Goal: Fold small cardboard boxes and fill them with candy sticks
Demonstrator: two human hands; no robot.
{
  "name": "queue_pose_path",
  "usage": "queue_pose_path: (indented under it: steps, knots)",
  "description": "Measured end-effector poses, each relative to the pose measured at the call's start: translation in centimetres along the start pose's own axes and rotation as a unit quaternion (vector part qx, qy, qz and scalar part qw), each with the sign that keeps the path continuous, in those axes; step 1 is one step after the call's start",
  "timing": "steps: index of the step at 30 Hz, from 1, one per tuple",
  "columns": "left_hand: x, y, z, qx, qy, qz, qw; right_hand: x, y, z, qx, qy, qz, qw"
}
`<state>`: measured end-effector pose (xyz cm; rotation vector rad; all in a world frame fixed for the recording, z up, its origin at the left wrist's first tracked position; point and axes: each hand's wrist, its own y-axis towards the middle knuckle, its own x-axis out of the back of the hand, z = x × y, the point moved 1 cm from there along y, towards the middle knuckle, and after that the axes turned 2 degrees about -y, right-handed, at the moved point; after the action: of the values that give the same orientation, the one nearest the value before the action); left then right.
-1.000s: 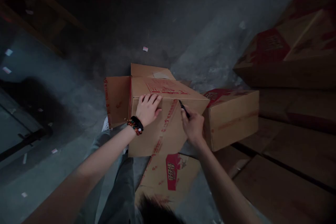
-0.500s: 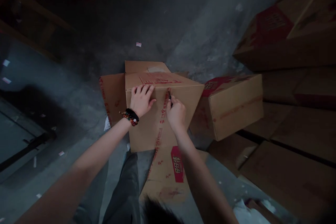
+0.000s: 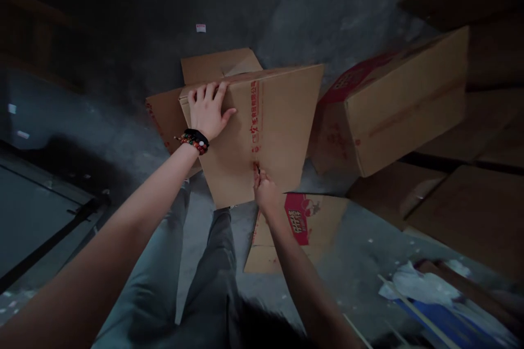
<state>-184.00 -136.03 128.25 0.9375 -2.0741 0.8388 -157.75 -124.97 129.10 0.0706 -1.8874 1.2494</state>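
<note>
Cardboard box (image 3: 278, 120) under left hand (image 3: 208, 112)

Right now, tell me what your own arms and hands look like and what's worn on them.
The left arm and right arm are bare, with no sleeves, and neither the left hand nor the right hand is gloved. The left wrist has a black band and a strand of multicoloured beads. The right wrist shows neither.
</note>
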Motion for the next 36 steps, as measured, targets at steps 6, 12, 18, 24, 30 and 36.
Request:
queue_pose_path:
  steps: [6, 12, 18, 24, 30, 36]
  knots:
    - [0.2, 0.1, -0.3, 0.011, -0.011, -0.004, 1.000, -3.2, -1.7, -2.6, -0.010, -0.024, 0.042, 0.999]
    - [-0.3, 1.1, -0.1, 0.026, 0.018, -0.007, 0.999, -6.9, -4.0, -5.8, -0.032, -0.018, 0.095, 0.995]
    - [-0.5, 1.7, 0.5, 0.017, 0.065, -0.027, 0.997, -5.1, -1.7, -4.6, -0.041, 0.032, -0.013, 0.999]
    - [-0.5, 2.1, 0.7, 0.013, 0.077, -0.033, 0.996, -3.1, 2.1, -1.7, 0.017, 0.098, -0.117, 0.988]
    - [-0.3, 2.1, 0.5, 0.022, 0.060, -0.020, 0.998, -4.1, 2.9, -1.0, 0.044, 0.132, -0.169, 0.976]
    - [-0.3, 2.2, 0.5, 0.019, 0.083, -0.024, 0.996, -3.5, 2.8, -0.1, 0.004, 0.073, -0.145, 0.987]
